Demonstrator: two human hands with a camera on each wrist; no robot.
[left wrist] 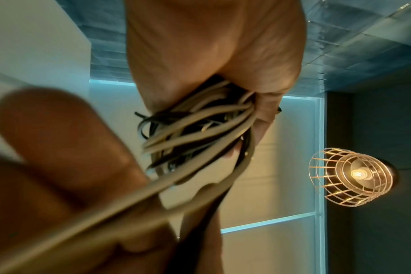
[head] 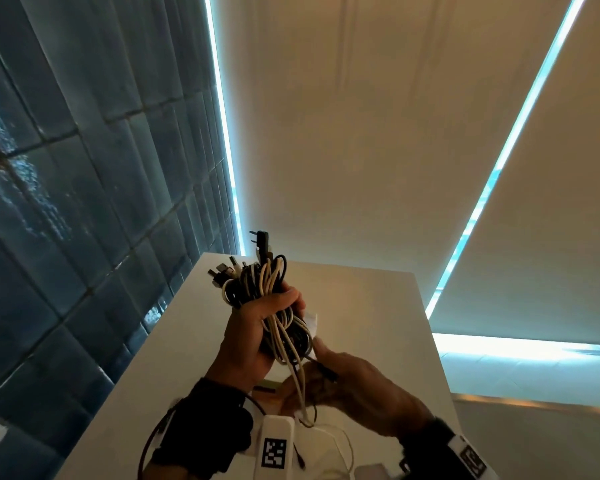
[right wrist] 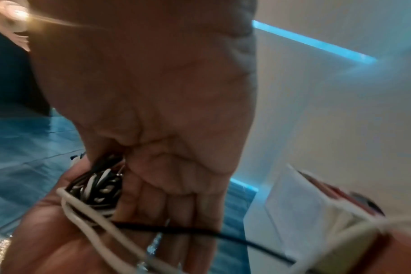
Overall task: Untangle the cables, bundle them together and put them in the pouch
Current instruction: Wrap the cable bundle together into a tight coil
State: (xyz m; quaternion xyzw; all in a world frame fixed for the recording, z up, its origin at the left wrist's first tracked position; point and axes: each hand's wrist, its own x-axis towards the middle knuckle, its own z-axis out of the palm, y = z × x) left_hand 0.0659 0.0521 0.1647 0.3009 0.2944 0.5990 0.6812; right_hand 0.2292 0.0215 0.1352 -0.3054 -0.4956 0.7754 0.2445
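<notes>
Only the head view shows the whole scene: above a white table (head: pixel 368 306) the left hand (head: pixel 257 334) is raised with thumb and fingers wrapped round a bundle (head: pixel 274 306) of black and cream cables, plugs (head: pixel 257 244) sticking out at its far end and loose tails hanging toward the near edge. The right hand (head: pixel 354 379) sits just near and right of it, back up, fingers curled, pinching a black cable (head: pixel 321 367) that trails from the bundle; white cable loops lie on the table at the near edge, and dark blue tiles (head: pixel 66 168) fill the left wall. No pouch can be made out. The left wrist view, looking up, gives the left palm (left wrist: pixel 211 46) clenched over the cables (left wrist: pixel 200 126), blurred fingers (left wrist: pixel 59 139) of the right hand close by, and a caged lamp (left wrist: pixel 352 174) seen nowhere else. The right wrist view shows the right palm (right wrist: pixel 153 92) with fingers folded down beside the coils (right wrist: pixel 96 187), the black cable (right wrist: pixel 200 231) running across them, cream strands (right wrist: pixel 87 222) alongside, and the left hand's (right wrist: pixel 47 241) skin beneath, all blurred
</notes>
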